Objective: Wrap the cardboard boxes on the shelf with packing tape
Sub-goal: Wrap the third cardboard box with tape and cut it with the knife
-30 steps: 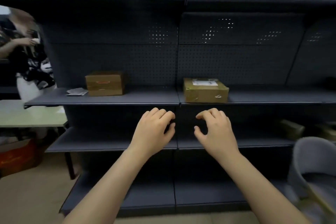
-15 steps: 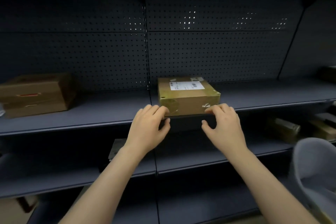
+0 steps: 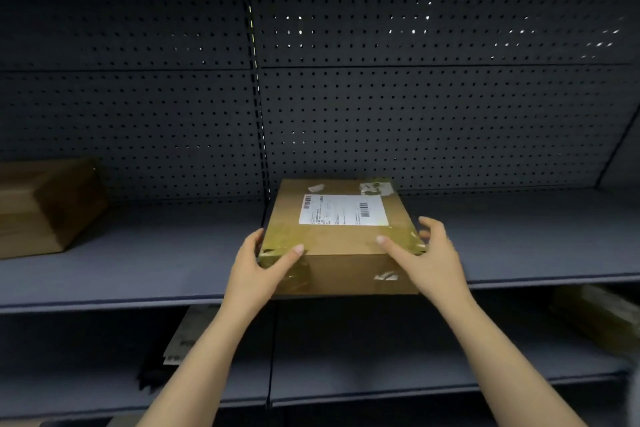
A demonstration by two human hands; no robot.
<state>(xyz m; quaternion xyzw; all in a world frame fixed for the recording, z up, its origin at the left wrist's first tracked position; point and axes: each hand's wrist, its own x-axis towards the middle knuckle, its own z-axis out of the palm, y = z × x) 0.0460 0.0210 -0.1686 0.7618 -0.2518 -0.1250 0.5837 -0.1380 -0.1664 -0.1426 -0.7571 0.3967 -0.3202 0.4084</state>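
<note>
Sitting at the front edge of the upper shelf, just right of the upright seam: cardboard box, count 1.

Its top face carries one white label with two barcodes (print too small to read). There are glossy tape patches at the near left and near right corners.

Left hand: grip clamped on the near left corner, thumb on the top face, fingers along the left side.

Right hand: grip closed round the near right corner, thumb on top, fingers curved over the right edge. Finger contact with the side is blurred.

Hands: 2, both bare.

Second box: same shelf, well apart at far left, blurred.

Lower shelf: one brown parcel at right, one flat grey sheet at left.

Perforated back panel stands behind both levels.
</note>
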